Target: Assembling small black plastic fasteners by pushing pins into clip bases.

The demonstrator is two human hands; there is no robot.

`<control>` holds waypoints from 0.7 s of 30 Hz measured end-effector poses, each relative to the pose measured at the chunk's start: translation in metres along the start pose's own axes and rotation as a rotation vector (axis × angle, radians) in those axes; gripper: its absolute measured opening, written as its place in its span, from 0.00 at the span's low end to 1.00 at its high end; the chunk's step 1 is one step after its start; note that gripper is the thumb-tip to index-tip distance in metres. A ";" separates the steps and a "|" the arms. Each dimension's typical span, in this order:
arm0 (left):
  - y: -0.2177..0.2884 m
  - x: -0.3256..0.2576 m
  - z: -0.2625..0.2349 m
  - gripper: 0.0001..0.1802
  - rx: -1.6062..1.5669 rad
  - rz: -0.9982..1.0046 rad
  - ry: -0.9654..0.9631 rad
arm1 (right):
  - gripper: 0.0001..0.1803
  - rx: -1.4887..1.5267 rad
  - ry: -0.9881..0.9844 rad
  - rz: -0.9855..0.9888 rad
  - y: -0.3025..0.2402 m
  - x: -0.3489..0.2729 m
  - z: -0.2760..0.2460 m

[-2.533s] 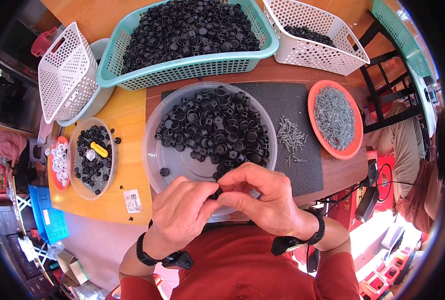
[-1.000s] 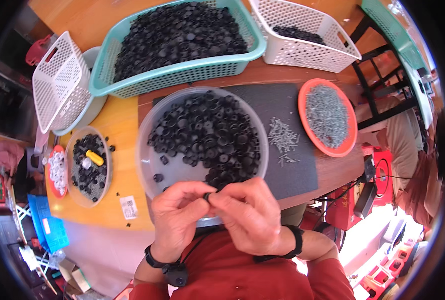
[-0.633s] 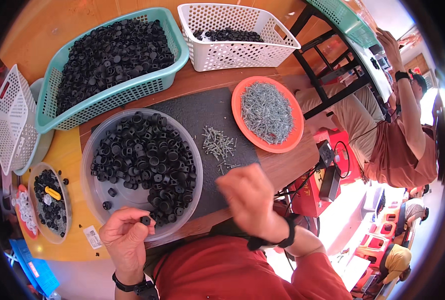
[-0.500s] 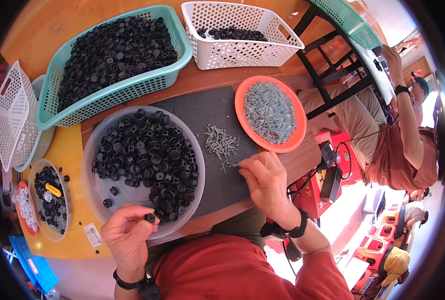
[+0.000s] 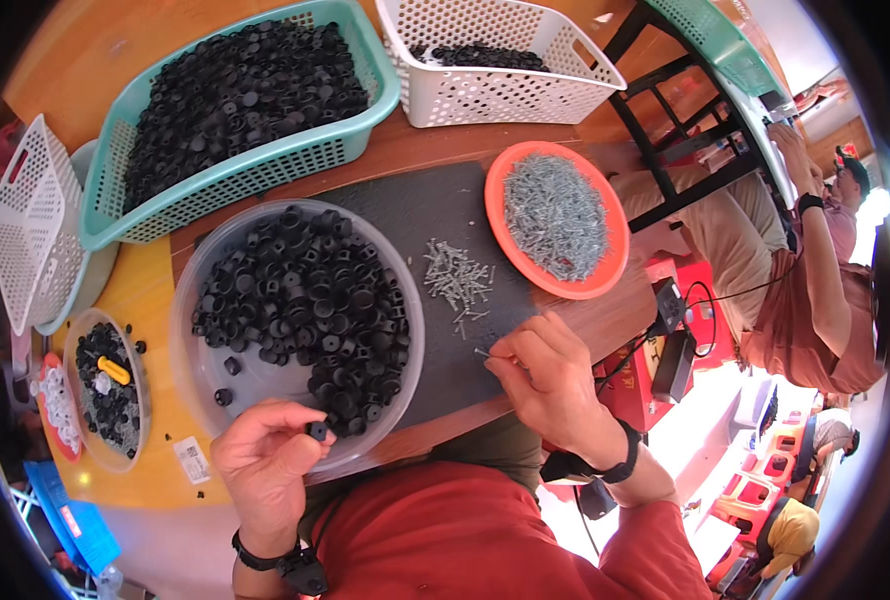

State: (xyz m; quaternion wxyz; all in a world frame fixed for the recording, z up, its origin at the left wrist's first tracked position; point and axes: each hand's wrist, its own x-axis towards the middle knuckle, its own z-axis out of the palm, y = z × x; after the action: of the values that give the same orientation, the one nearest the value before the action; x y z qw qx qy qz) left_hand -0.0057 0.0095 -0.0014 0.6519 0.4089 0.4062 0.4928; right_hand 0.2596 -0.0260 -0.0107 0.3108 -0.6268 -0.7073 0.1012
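The left hand (image 5: 265, 465) pinches a small black plastic cap (image 5: 316, 430) between thumb and fingers, just over the near rim of the round clear plastic bowl (image 5: 190, 345) of black caps. The right hand (image 5: 550, 380) grips a small silver metal screw (image 5: 482, 352) at its fingertips, above the dark grey rubber mat (image 5: 435, 210). A loose pile of screws (image 5: 455, 280) lies near, with bare mat between. The orange round plate (image 5: 500, 235) sits at the mat's right edge.

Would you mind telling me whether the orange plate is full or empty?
Full: the orange plate holds a grey heap of screws covering most of it.
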 end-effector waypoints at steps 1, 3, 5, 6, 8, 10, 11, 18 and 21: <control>-0.001 0.000 0.002 0.11 -0.022 -0.023 -0.004 | 0.09 0.045 -0.010 -0.019 -0.008 0.002 -0.002; 0.000 0.001 0.010 0.11 -0.059 -0.043 -0.020 | 0.09 0.121 -0.019 -0.044 -0.026 0.008 -0.002; 0.000 0.001 0.015 0.11 -0.038 -0.044 -0.064 | 0.11 0.194 -0.039 -0.189 -0.043 0.015 0.005; 0.000 0.001 0.017 0.10 -0.026 -0.049 -0.078 | 0.11 0.213 -0.036 -0.196 -0.050 0.017 0.012; -0.004 -0.001 0.020 0.11 0.016 0.023 -0.074 | 0.11 0.249 -0.008 -0.319 -0.061 0.021 0.022; -0.005 -0.002 0.022 0.12 0.051 0.092 -0.076 | 0.13 0.259 -0.016 -0.345 -0.068 0.023 0.029; -0.005 -0.002 0.023 0.14 0.056 0.089 -0.033 | 0.13 0.289 0.024 -0.349 -0.072 0.023 0.032; -0.005 -0.003 0.017 0.15 -0.134 0.000 -0.029 | 0.14 0.430 0.175 -0.285 -0.088 0.023 0.040; -0.008 -0.001 0.018 0.15 -0.183 0.024 -0.039 | 0.14 0.475 0.206 -0.248 -0.090 0.024 0.044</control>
State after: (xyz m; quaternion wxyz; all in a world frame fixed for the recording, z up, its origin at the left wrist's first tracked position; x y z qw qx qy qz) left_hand 0.0135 0.0043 -0.0023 0.6882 0.3621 0.3419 0.5276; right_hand 0.1603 -0.0102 0.0102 0.5292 -0.4522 -0.6997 0.1608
